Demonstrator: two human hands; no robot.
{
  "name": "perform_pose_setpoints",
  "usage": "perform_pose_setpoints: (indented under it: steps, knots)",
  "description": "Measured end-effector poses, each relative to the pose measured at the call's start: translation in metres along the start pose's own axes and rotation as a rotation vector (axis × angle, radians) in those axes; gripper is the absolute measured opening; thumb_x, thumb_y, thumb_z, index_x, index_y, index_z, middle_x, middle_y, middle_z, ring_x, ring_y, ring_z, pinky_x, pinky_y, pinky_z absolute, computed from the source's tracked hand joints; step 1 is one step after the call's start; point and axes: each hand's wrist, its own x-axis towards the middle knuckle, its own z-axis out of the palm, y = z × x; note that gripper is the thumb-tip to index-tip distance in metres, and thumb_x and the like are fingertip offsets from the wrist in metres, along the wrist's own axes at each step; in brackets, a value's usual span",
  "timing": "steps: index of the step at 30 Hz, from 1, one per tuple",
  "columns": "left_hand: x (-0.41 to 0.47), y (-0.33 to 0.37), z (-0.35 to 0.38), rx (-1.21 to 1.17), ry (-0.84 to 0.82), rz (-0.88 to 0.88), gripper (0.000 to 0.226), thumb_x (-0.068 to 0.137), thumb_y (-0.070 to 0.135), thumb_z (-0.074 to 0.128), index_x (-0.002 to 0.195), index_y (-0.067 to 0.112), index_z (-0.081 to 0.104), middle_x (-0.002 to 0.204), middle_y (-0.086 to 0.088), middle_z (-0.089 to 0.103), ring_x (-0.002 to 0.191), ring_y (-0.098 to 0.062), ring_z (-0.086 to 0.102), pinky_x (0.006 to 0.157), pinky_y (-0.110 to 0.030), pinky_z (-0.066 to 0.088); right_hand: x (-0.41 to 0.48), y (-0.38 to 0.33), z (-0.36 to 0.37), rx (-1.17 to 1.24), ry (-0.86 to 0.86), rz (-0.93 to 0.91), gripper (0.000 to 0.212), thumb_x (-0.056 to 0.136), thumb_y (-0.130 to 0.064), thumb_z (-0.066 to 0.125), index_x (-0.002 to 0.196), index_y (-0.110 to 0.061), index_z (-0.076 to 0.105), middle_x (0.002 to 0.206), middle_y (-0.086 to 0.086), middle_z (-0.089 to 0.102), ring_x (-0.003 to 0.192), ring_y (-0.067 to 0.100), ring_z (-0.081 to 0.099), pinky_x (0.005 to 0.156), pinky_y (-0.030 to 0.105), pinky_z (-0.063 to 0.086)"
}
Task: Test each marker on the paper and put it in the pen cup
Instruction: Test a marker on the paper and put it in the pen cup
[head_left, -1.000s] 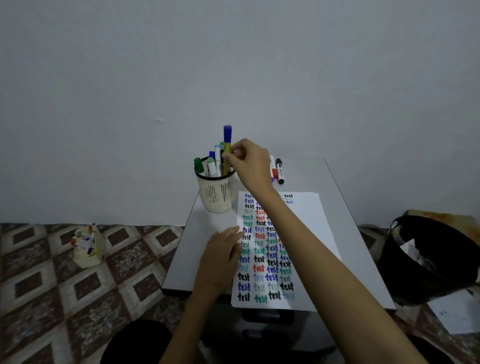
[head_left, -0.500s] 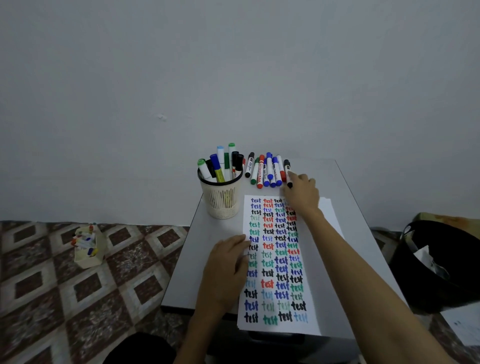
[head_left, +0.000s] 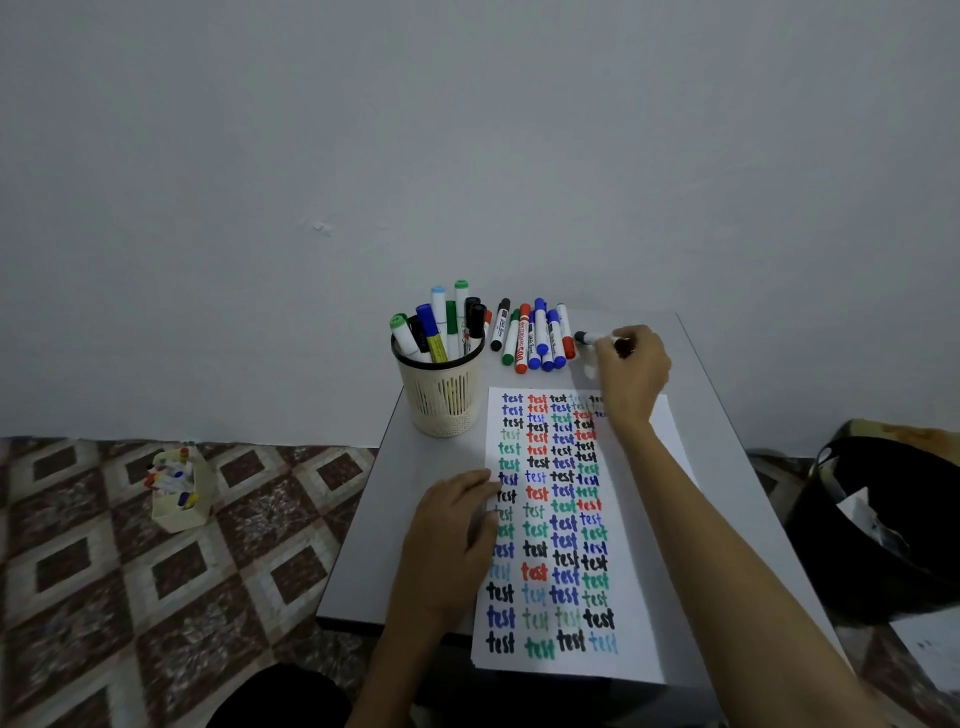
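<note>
Two hands in view. Landmark: pen cup (head_left: 441, 402), cream with a slotted wall, upright on the grey surface (head_left: 415, 483) toward its far left corner.

Cup contents: a bundle of capped markers (head_left: 439, 325) standing cap-up and leaning various ways. Caps are green, blue, light blue and black; one barrel is yellow.

Just right of the cup: a row of loose markers (head_left: 535, 338) lying side by side on the surface, touching one another. Caps are black, green, red and blue.

Further right of the cup, past that row: right hand (head_left: 634, 369), fingers curled round a black-capped marker (head_left: 586, 338). The cap end sticks out of the hand toward the cup, just beside the last marker of the row. The rest of the barrel is hidden in the hand. Cannot tell whether the marker is lifted off the surface.

Right of the cup and nearer the camera: paper (head_left: 636, 660), a white sheet lying lengthwise, far left corner near the cup's base. It is filled with columns of the word "test" in black, blue, red, green and pale teal; the right strip is bare.

Nearer the camera than the cup: left hand (head_left: 452, 530), fingers straight and close together, laid flat across the paper's left edge, holding nothing.

Left of the cup, down on the patterned tile floor (head_left: 104, 571): a small cream box (head_left: 182, 512) with markers in it. Far right of the cup, on the floor: a black bin (head_left: 883, 561) with paper scraps inside.
</note>
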Motion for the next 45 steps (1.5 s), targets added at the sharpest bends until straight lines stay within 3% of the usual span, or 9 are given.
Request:
perform_pose_setpoints:
  steps: [3,6,12,19,26,31,38,41,45]
  knots:
    - [0.0,0.002,0.0,-0.018,0.005,-0.003,0.041,0.088,0.036,0.044,0.123,0.021,0.058,0.127,0.012,0.051,0.118,-0.005,0.045,0.104,-0.036,0.039,-0.003,-0.019,-0.028,0.409,0.116,0.152,0.009,0.09,-0.015,0.059,0.096,-0.009,0.063,0.087,0.006,0.063,0.074,0.019,0.062,0.063,0.032,0.055]
    - [-0.001,0.008,-0.002,-0.053,0.011,-0.022,0.05,0.088,0.048,0.043,0.13,0.023,0.051,0.126,0.018,0.045,0.12,-0.003,0.042,0.106,-0.033,0.037,-0.023,-0.04,-0.058,0.599,-0.028,0.219,0.011,0.095,-0.018,0.056,0.092,-0.008,0.061,0.076,0.001,0.058,0.064,0.014,0.056,0.057,0.028,0.05]
    - [-0.006,0.017,-0.007,-0.105,0.038,0.034,0.063,0.083,0.066,0.043,0.134,0.029,0.041,0.125,0.021,0.048,0.115,0.001,0.046,0.096,-0.026,0.038,-0.112,-0.063,-0.094,0.516,-0.624,0.103,0.025,0.1,-0.027,0.047,0.1,-0.003,0.054,0.077,0.017,0.063,0.054,0.021,0.06,0.043,0.021,0.048]
    - [-0.018,0.024,-0.009,-0.17,-0.013,0.115,0.015,0.098,0.039,0.035,0.103,0.037,0.048,0.079,0.012,0.062,0.07,-0.002,0.063,0.059,-0.016,0.049,-0.16,-0.072,-0.096,0.515,-0.82,0.151,0.019,0.086,-0.011,0.069,0.099,-0.003,0.057,0.077,0.006,0.064,0.064,0.016,0.062,0.051,0.025,0.048]
    - [-0.02,0.024,-0.011,-0.2,-0.056,0.163,0.035,0.096,0.048,0.03,0.11,0.022,0.048,0.07,0.002,0.063,0.056,-0.005,0.063,0.049,-0.022,0.051,-0.158,-0.071,-0.099,0.489,-0.819,0.126,0.026,0.083,-0.016,0.074,0.086,0.006,0.062,0.074,0.031,0.062,0.06,0.031,0.058,0.051,0.028,0.048]
    - [-0.021,0.023,-0.011,-0.222,-0.016,0.185,0.035,0.093,0.049,0.031,0.106,0.023,0.051,0.065,0.0,0.064,0.054,-0.006,0.063,0.048,-0.023,0.051,-0.162,-0.068,-0.096,0.544,-0.822,0.172,0.038,0.08,-0.022,0.074,0.089,0.011,0.058,0.068,0.022,0.059,0.054,0.026,0.053,0.048,0.025,0.044]
    - [-0.021,0.023,-0.012,-0.211,0.04,0.213,0.033,0.091,0.06,0.032,0.103,0.035,0.049,0.061,0.003,0.064,0.053,-0.003,0.063,0.046,-0.018,0.049,-0.151,-0.075,-0.107,0.56,-0.899,0.101,0.026,0.085,-0.013,0.072,0.092,0.009,0.06,0.067,0.016,0.063,0.053,0.018,0.056,0.05,0.023,0.046]
    - [-0.019,0.022,-0.01,-0.138,0.025,0.189,0.024,0.091,0.058,0.034,0.11,0.046,0.04,0.071,0.006,0.064,0.063,-0.003,0.064,0.054,-0.022,0.053,-0.139,-0.075,-0.107,0.583,-0.852,0.126,0.018,0.084,-0.012,0.072,0.084,0.002,0.06,0.065,0.017,0.064,0.044,0.015,0.05,0.044,0.022,0.043]
    - [-0.013,0.011,-0.002,0.063,0.059,0.205,0.039,0.093,0.035,0.042,0.131,0.031,0.036,0.106,0.011,0.052,0.095,-0.006,0.051,0.085,-0.027,0.045,-0.091,-0.058,-0.105,0.931,-0.469,0.4,0.01,0.091,-0.002,0.056,0.082,-0.004,0.053,0.075,0.014,0.065,0.051,0.015,0.06,0.044,0.018,0.048]
